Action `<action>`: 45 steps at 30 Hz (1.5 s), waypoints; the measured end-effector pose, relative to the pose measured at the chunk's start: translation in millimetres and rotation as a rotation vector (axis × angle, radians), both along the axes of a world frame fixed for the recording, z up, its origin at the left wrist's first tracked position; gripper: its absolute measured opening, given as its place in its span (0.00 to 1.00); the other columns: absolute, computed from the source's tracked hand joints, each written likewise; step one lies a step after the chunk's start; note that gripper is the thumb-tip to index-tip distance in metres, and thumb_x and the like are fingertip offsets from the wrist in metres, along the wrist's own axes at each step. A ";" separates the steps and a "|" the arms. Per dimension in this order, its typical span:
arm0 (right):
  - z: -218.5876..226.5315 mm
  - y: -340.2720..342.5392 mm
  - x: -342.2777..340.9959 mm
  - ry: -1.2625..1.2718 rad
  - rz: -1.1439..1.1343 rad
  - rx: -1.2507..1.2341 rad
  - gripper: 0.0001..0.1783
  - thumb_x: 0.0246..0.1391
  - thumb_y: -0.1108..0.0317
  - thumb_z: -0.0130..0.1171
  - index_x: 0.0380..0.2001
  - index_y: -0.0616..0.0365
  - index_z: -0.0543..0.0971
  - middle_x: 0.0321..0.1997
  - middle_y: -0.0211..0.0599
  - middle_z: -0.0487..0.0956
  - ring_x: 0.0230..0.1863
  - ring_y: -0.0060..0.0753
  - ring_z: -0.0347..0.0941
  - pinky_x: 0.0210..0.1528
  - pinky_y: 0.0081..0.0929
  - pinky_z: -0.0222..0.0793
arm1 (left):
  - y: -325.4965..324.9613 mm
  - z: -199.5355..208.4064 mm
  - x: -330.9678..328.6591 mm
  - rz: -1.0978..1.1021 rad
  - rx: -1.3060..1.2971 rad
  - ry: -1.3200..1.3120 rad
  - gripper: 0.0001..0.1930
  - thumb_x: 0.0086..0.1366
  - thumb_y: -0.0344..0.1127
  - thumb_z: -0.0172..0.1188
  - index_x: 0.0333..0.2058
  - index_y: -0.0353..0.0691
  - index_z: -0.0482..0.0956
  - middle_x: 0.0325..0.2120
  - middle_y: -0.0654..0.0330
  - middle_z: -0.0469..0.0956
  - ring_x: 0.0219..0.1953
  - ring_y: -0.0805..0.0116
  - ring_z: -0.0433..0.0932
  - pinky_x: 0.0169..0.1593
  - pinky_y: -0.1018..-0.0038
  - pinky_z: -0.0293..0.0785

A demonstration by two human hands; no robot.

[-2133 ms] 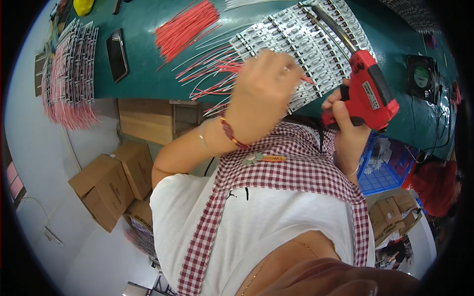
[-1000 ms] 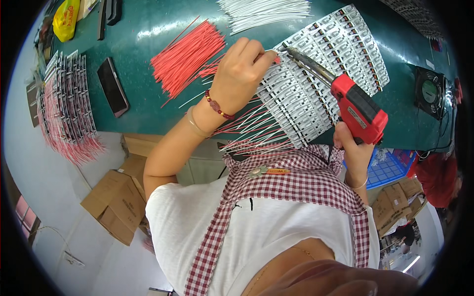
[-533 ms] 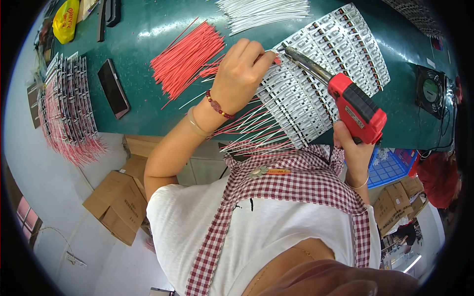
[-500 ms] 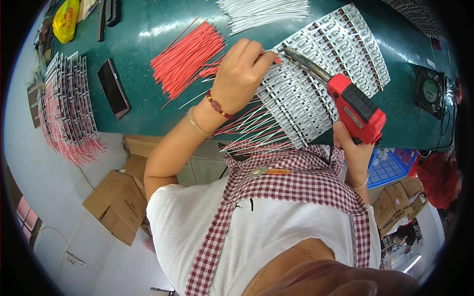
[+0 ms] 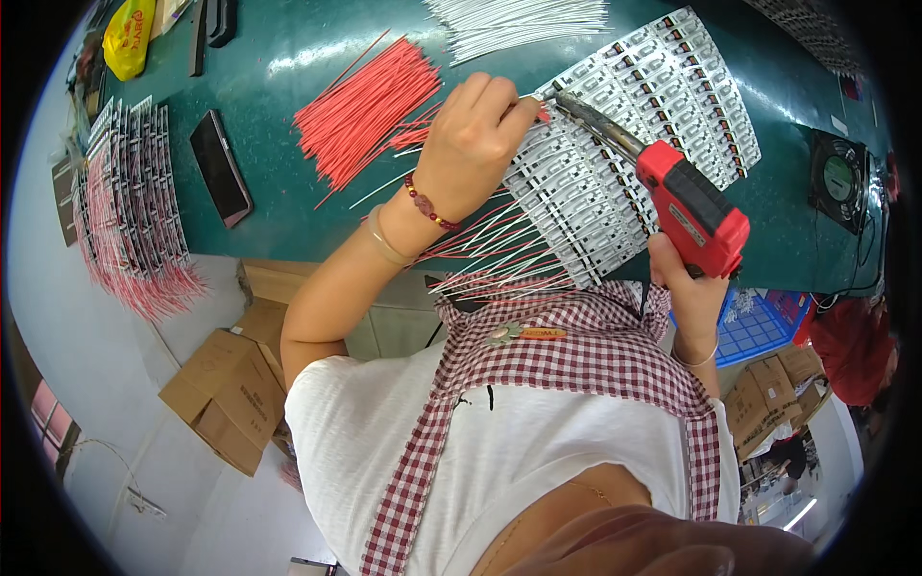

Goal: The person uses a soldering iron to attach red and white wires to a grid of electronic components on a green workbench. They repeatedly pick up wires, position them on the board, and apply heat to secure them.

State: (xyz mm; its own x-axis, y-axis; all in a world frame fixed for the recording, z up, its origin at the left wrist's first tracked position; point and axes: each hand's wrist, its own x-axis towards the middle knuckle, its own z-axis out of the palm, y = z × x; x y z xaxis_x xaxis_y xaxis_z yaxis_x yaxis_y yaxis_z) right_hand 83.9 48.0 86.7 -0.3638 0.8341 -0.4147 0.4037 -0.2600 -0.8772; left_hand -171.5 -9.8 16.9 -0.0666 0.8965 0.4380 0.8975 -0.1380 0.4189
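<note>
My right hand (image 5: 690,298) grips a red and black soldering gun (image 5: 699,206), its dark barrel pointing to the upper left. The gun's tip meets the upper left edge of a panel of white circuit boards (image 5: 634,125). Right by that tip, my left hand (image 5: 471,139) is closed in a pinch, with a bit of red wire showing at its fingertips. Most of that wire is hidden by the hand. Red and white wires (image 5: 509,245) stick out from the panel's lower left side, under my left wrist.
A pile of red wires (image 5: 365,110) lies left of my left hand, and white wires (image 5: 514,24) lie beyond. Farther left are a phone (image 5: 221,168) and wired board panels (image 5: 134,202). A small black fan (image 5: 837,178) stands at the right; a blue basket (image 5: 754,331) sits below the table edge.
</note>
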 end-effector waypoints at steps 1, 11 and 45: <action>-0.4 -0.1 0.3 -0.011 0.015 -0.006 0.14 0.44 0.73 0.68 0.36 0.63 0.79 0.33 0.30 0.80 0.32 0.20 0.74 0.37 0.20 0.71 | 0.2 -0.4 0.1 -0.001 -0.003 0.002 0.15 0.43 0.20 0.57 0.33 0.37 0.79 0.23 0.61 0.68 0.28 0.64 0.68 0.31 0.72 0.68; 6.0 -1.7 3.7 -0.032 -0.063 -0.041 0.12 0.45 0.74 0.68 0.34 0.62 0.78 0.28 0.28 0.78 0.25 0.16 0.71 0.27 0.16 0.67 | 1.7 -4.0 -3.0 -0.024 0.013 -0.029 0.13 0.44 0.20 0.57 0.32 0.37 0.79 0.23 0.60 0.68 0.27 0.64 0.68 0.30 0.72 0.68; -17.1 -18.1 28.6 -0.030 0.015 0.028 0.11 0.47 0.73 0.65 0.36 0.60 0.78 0.32 0.28 0.77 0.30 0.18 0.71 0.33 0.20 0.68 | -1.0 1.0 10.5 -0.016 -0.019 0.075 0.14 0.46 0.23 0.56 0.35 0.37 0.78 0.24 0.61 0.66 0.29 0.64 0.67 0.34 0.71 0.64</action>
State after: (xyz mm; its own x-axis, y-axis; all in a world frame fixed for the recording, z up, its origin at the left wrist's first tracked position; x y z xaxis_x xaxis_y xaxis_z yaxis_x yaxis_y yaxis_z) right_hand 112.5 29.9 69.6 -0.3645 0.8398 -0.4024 0.4335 -0.2294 -0.8715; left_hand -161.0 -10.8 17.9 -0.0192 0.9054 0.4241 0.9242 -0.1457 0.3530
